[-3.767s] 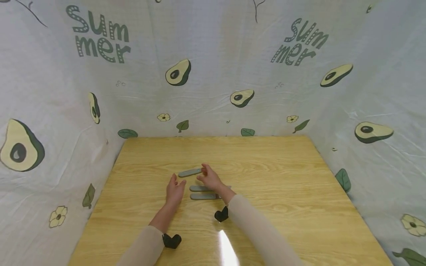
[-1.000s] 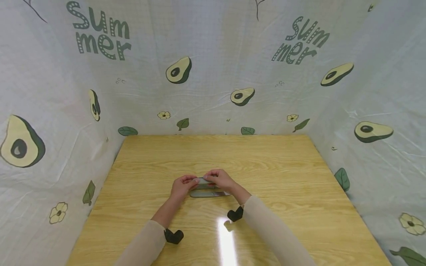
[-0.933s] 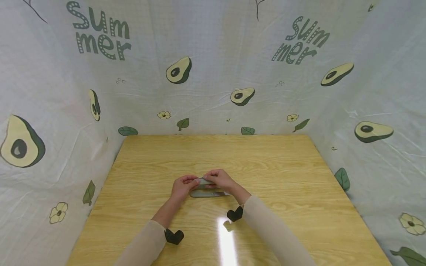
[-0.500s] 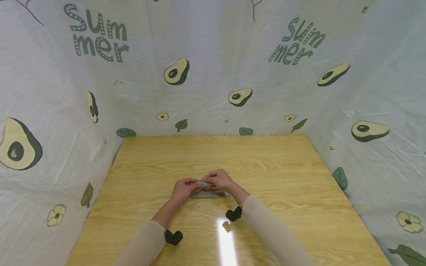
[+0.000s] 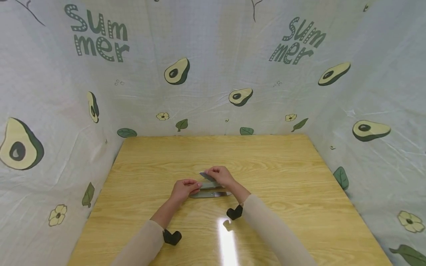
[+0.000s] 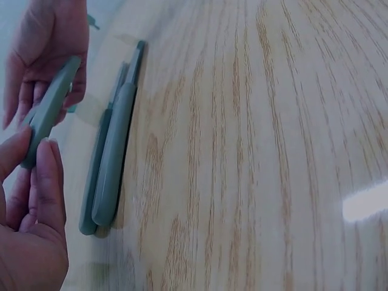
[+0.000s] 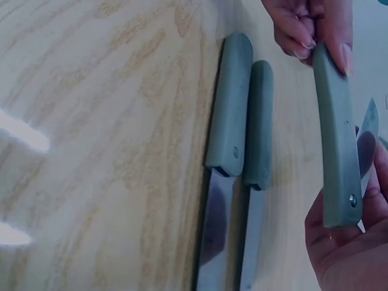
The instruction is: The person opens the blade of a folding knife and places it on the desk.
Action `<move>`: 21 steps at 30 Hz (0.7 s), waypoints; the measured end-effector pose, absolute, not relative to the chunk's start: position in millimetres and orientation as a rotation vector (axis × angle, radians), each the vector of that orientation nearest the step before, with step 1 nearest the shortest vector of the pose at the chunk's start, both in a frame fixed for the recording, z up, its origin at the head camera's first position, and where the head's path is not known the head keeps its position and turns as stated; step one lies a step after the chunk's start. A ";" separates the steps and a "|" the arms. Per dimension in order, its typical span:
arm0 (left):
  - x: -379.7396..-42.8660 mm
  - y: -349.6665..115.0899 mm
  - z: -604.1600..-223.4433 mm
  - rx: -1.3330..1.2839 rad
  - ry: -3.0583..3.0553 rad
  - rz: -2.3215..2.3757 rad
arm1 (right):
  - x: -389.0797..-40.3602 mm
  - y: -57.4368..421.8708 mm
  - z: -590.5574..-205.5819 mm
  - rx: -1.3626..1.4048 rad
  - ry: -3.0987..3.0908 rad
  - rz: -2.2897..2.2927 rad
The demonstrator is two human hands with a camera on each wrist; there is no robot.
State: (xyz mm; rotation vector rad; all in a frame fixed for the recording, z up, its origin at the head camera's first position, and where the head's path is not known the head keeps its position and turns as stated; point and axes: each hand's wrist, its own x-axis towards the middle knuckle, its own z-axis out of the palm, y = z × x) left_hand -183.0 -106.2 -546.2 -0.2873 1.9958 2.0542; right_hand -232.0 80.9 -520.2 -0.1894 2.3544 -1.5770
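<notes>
A folding knife with a grey-green handle (image 7: 336, 139) is held above the table between both hands. Its blade (image 5: 208, 177) stands partly out, at an angle to the handle. The left hand (image 5: 183, 190) pinches the handle's rounded end between thumb and fingers. At the blade, the right hand (image 5: 221, 177) pinches with thumb and fingertips, its palm behind the pivot end in the right wrist view. Below the hands lie two similar knives side by side, a nearer knife (image 7: 230, 103) and a farther knife (image 7: 259, 121), blades out and pointing right in the head view.
The wood-grained table (image 5: 266, 173) is enclosed at the back and sides by a white cloth (image 5: 206, 48) printed with avocados, leaves and lettering. A bright light reflection (image 5: 227, 236) lies on the table's near part.
The third knife lay folded beyond the others at first; both hands have since lifted it and brought it nearer. In the last half second the right hand has swung its blade partly out.
</notes>
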 end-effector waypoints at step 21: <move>-179.6 -101.6 -544.7 -0.186 1.991 2.008 | -244.8 87.1 -514.7 -0.368 2.319 -1.501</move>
